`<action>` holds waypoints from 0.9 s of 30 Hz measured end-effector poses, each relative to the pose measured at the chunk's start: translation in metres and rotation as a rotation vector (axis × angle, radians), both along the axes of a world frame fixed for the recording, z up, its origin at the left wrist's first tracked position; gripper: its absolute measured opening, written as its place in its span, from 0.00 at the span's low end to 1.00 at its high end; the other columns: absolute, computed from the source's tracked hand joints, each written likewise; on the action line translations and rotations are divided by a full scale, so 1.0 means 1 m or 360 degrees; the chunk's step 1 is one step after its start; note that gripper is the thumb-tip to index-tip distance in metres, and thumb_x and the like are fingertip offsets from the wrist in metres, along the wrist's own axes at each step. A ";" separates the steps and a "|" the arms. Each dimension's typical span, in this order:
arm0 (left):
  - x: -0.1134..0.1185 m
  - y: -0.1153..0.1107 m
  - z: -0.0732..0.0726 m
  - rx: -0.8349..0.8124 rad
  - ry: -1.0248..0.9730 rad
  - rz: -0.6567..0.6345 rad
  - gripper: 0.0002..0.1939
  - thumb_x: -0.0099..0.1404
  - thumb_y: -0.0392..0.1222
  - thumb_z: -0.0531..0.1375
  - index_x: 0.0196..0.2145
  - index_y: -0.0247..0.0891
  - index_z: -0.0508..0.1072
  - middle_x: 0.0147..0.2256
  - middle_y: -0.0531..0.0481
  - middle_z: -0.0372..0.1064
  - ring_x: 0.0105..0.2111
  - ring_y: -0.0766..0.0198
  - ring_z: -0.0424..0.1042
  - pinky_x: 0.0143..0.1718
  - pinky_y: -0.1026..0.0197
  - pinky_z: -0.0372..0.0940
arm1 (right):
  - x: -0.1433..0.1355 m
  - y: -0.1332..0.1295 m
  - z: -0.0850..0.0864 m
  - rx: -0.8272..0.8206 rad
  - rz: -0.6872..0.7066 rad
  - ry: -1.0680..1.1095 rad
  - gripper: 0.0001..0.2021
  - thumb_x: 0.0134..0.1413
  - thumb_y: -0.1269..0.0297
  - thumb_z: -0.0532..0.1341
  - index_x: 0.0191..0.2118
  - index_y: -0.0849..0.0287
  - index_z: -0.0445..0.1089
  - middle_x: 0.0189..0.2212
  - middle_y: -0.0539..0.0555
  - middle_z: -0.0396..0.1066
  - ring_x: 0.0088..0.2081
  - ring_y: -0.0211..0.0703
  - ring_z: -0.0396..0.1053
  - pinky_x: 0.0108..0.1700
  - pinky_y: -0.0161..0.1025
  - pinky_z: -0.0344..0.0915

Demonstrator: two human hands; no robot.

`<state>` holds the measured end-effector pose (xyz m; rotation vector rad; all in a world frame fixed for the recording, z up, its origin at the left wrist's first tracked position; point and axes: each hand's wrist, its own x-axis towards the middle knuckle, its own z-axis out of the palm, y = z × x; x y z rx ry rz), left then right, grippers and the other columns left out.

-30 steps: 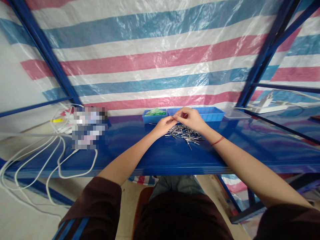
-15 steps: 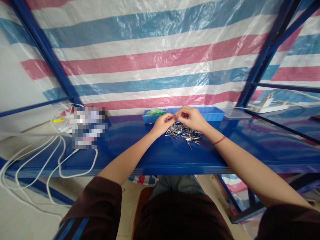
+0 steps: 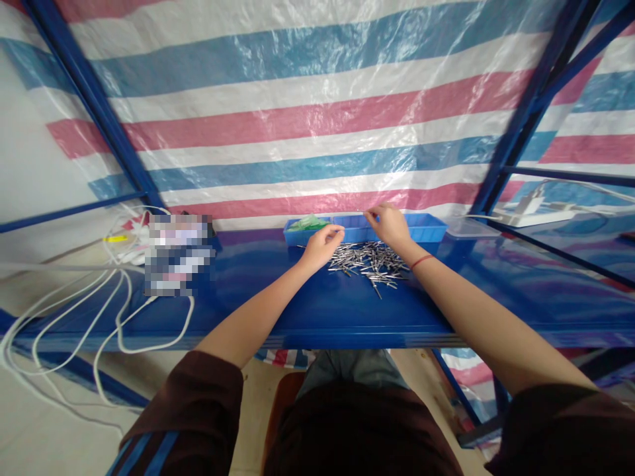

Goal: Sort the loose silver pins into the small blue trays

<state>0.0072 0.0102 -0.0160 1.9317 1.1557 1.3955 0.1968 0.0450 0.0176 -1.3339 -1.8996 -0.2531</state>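
A pile of thin silvery metal pins (image 3: 370, 261) lies on the blue table (image 3: 297, 311). Behind it stands a long blue tray (image 3: 424, 228), with green plastic (image 3: 308, 223) in its left part. My right hand (image 3: 389, 225) is over the tray, thumb and forefinger pinched on a small thin piece whose tip shows at the left. Just left of the pile is my left hand (image 3: 323, 246), its fingertips pressed together. Whatever they hold, if anything, is too small to make out.
White cables (image 3: 126, 330) loop over the table's left side beside a blurred pile of items (image 3: 176, 254). A clear plastic lid (image 3: 473, 227) and a white power strip (image 3: 536, 211) are at the right. Blue metal posts frame the table.
My right hand has moved away from my left hand, up and to the right over the tray. My left hand has stayed nearly in place.
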 end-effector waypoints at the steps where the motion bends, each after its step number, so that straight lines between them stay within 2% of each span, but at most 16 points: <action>1: 0.000 0.000 -0.001 0.0017 0.0045 0.0002 0.13 0.61 0.44 0.56 0.41 0.36 0.72 0.31 0.49 0.71 0.30 0.66 0.70 0.37 0.63 0.64 | 0.002 0.002 -0.001 -0.0048 -0.0043 -0.0054 0.17 0.56 0.59 0.52 0.36 0.64 0.74 0.35 0.63 0.71 0.35 0.48 0.68 0.38 0.40 0.59; 4: 0.001 -0.004 0.000 0.0034 0.0133 -0.0007 0.12 0.61 0.42 0.56 0.40 0.36 0.72 0.32 0.49 0.71 0.31 0.66 0.69 0.38 0.62 0.64 | 0.009 0.000 0.002 -0.0111 -0.0060 -0.0125 0.16 0.55 0.61 0.52 0.38 0.65 0.74 0.36 0.64 0.71 0.37 0.48 0.68 0.39 0.40 0.60; 6: 0.002 -0.007 0.002 0.0011 0.0168 -0.0027 0.11 0.61 0.40 0.56 0.39 0.35 0.72 0.32 0.48 0.72 0.32 0.66 0.70 0.39 0.61 0.64 | 0.017 -0.007 0.008 -0.0183 0.0081 -0.0169 0.14 0.52 0.64 0.53 0.37 0.64 0.74 0.35 0.61 0.73 0.35 0.46 0.68 0.39 0.39 0.61; 11: 0.004 -0.012 0.005 -0.0015 0.0249 -0.0081 0.09 0.61 0.39 0.55 0.37 0.35 0.73 0.33 0.47 0.73 0.34 0.65 0.71 0.42 0.60 0.64 | 0.031 -0.024 0.018 -0.0830 0.0653 -0.0429 0.12 0.45 0.67 0.56 0.33 0.61 0.75 0.31 0.53 0.75 0.31 0.40 0.68 0.35 0.35 0.62; 13: 0.004 -0.013 0.005 -0.0017 0.0280 -0.0095 0.09 0.61 0.39 0.55 0.36 0.35 0.73 0.34 0.47 0.73 0.34 0.65 0.71 0.42 0.60 0.64 | 0.030 -0.029 0.019 -0.1059 0.0764 -0.0537 0.12 0.42 0.69 0.56 0.34 0.60 0.75 0.30 0.52 0.75 0.30 0.39 0.68 0.33 0.34 0.62; 16: 0.004 -0.015 0.005 -0.0027 0.0335 -0.0113 0.10 0.61 0.40 0.55 0.36 0.35 0.73 0.34 0.48 0.74 0.34 0.65 0.72 0.42 0.60 0.64 | 0.025 -0.034 0.017 -0.1261 0.0825 -0.0625 0.14 0.40 0.70 0.56 0.34 0.61 0.75 0.30 0.53 0.75 0.30 0.40 0.68 0.31 0.34 0.61; 22: 0.005 -0.019 0.007 -0.0030 0.0427 -0.0133 0.12 0.61 0.42 0.55 0.37 0.34 0.74 0.34 0.47 0.74 0.34 0.64 0.72 0.41 0.61 0.64 | 0.022 -0.037 0.017 -0.1352 0.0804 -0.0720 0.14 0.38 0.69 0.58 0.34 0.60 0.76 0.32 0.53 0.75 0.33 0.42 0.69 0.34 0.35 0.62; 27: 0.005 -0.021 0.007 -0.0035 0.0437 -0.0141 0.12 0.60 0.43 0.55 0.36 0.35 0.74 0.31 0.49 0.74 0.33 0.64 0.71 0.40 0.61 0.64 | 0.022 -0.035 0.013 -0.1306 0.0860 -0.0688 0.11 0.40 0.68 0.59 0.33 0.60 0.75 0.31 0.54 0.75 0.31 0.41 0.69 0.34 0.35 0.61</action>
